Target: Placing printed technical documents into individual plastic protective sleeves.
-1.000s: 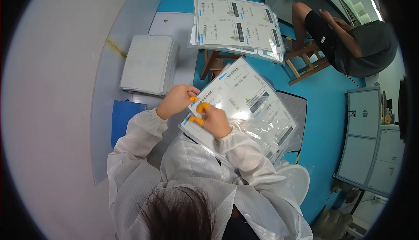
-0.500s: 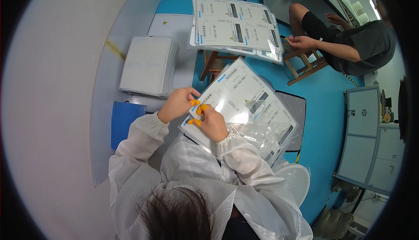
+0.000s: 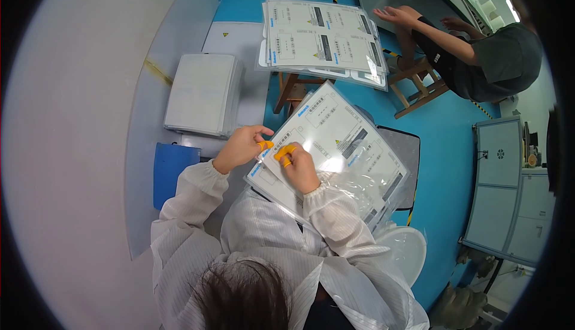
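Observation:
A stack of white printed panels (image 3: 326,129) lies slanted in front of me, over my lap. Crumpled clear film (image 3: 359,195) covers its lower right part. At the panel's left edge is my left hand (image 3: 241,148), thumb and forefinger curled around the edge, a yellow finger cot on it. My right hand (image 3: 299,169) rests over the panel just inside that edge. Its fingers, in yellow cots, are pressed together; whatever is between them is too small to make out.
Further printed panels (image 3: 323,36) are piled on a wooden stool (image 3: 286,93) ahead. White stacked sheets (image 3: 202,93) and a blue bin (image 3: 173,174) stand left. A co-worker (image 3: 503,60) sits at far right. A white round tub (image 3: 410,249) is by my right elbow.
My right hand has shifted right and slightly up across the panel, away from my left hand, which stays near the edge. The co-worker's arm has risen away from the panel pile.

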A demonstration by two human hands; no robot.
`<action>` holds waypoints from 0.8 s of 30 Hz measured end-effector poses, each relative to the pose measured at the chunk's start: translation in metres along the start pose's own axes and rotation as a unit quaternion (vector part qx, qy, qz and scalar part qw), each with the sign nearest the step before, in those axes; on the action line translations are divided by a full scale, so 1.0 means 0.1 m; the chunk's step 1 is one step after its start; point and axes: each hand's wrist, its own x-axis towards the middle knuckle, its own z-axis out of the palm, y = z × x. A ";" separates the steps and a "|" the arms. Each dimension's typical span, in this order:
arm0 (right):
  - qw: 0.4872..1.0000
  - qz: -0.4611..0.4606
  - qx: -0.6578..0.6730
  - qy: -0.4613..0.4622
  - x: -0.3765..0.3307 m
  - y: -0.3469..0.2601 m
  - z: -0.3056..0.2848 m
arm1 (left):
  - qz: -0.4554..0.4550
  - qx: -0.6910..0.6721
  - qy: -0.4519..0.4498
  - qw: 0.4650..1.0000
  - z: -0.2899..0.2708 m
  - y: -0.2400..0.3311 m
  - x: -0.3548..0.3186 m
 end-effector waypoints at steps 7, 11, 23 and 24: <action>0.999 0.029 0.032 -0.025 -0.01 -0.16 -0.08 | 0.011 -0.058 -0.040 0.997 -0.06 -0.07 0.02; 0.998 -0.022 -0.009 -0.063 -0.03 -0.07 0.02 | -0.004 -0.046 -0.049 0.998 -0.05 0.00 0.00; 0.689 0.021 0.691 0.218 -0.05 0.22 -0.67 | -0.006 -0.138 -0.046 0.989 0.00 -0.12 -0.01; 0.688 0.018 0.691 0.221 -0.07 0.30 -0.75 | -0.017 -0.127 -0.041 0.991 0.01 -0.08 -0.02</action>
